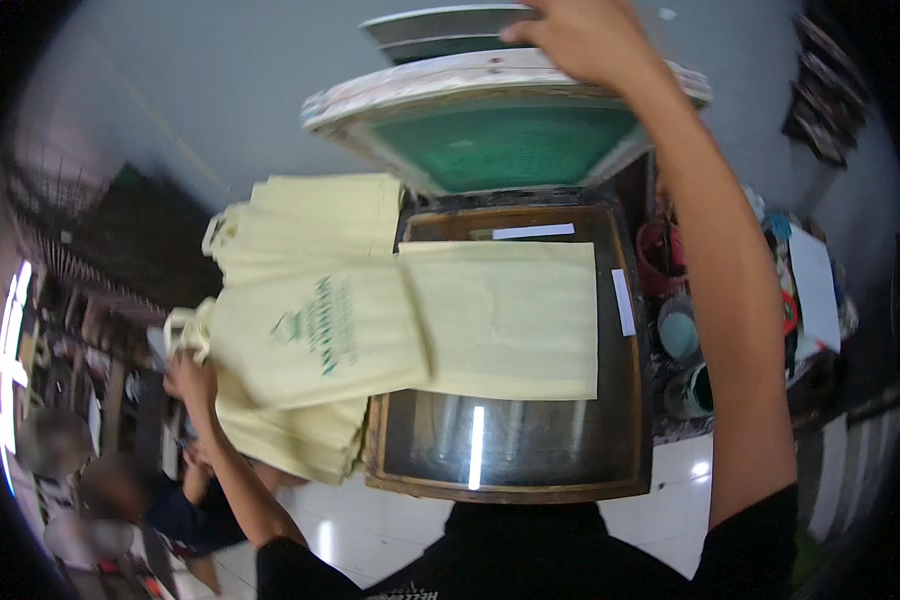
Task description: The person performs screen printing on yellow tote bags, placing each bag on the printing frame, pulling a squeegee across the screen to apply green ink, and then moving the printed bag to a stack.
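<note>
The left hand (pixel 192 380), fingers pinching a cream bag (pixel 320 330) (green-printed); the right hand (pixel 592 45) at a raised screen (pixel 505 145), finger grip I can't tell.

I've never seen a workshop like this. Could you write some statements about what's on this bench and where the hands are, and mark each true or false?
1. The printed tote bag is cream with green print. True.
2. The printing screen lies flat on the glass-topped board. False: the printing screen is tilted up at the far side of the board.
3. The left hand is at the left end of the printed tote bag. True.
4. The right hand rests on the printed tote bag. False: the right hand is up at the printing screen's upper edge.
5. Two white strips lie on the board. True.
</note>
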Tool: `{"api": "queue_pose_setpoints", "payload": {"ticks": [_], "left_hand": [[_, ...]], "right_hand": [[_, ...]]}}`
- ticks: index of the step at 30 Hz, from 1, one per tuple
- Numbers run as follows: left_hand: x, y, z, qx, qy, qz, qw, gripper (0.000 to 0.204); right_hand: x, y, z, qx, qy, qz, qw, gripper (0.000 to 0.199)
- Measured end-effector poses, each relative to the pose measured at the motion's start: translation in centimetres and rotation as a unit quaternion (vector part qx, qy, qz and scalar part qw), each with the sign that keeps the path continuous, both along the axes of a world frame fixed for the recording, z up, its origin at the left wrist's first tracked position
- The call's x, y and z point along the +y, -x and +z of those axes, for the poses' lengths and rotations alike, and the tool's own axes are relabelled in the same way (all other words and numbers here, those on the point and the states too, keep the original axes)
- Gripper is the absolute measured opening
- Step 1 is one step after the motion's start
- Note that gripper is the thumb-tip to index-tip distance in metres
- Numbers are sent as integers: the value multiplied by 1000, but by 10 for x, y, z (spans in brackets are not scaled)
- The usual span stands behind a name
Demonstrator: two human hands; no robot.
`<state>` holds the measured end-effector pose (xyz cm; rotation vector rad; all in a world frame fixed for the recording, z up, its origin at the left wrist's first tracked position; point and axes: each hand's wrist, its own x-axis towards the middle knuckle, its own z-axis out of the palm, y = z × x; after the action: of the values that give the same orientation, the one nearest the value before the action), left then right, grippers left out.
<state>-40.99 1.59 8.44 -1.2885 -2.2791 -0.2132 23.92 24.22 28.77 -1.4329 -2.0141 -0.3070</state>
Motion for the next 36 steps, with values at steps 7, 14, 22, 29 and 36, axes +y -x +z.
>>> {"api": "queue_pose_setpoints", "payload": {"ticks": [7, 14, 22, 29, 36], "left_hand": [[72, -200, -74, -220, -90, -270, 933, 59], [167, -486, -153, -329, 185, -540, 752, 73], [221, -570, -159, -219, 349, -433, 802, 100], [223, -591, -159, -267, 343, -405, 804, 112], [225, -599, -145, -278, 361, -378, 806, 110]], "right_hand": [[8, -4, -5, -5, -41, 35, 999, 37], [17, -7, -1, 2, -21, 29, 999, 37], [13, -4, 6, 12, -1, 21, 1000, 36], [11, -3, 7, 5, -7, 15, 1000, 34], [16, -6, 5, 13, -10, 23, 1000, 32]]}}
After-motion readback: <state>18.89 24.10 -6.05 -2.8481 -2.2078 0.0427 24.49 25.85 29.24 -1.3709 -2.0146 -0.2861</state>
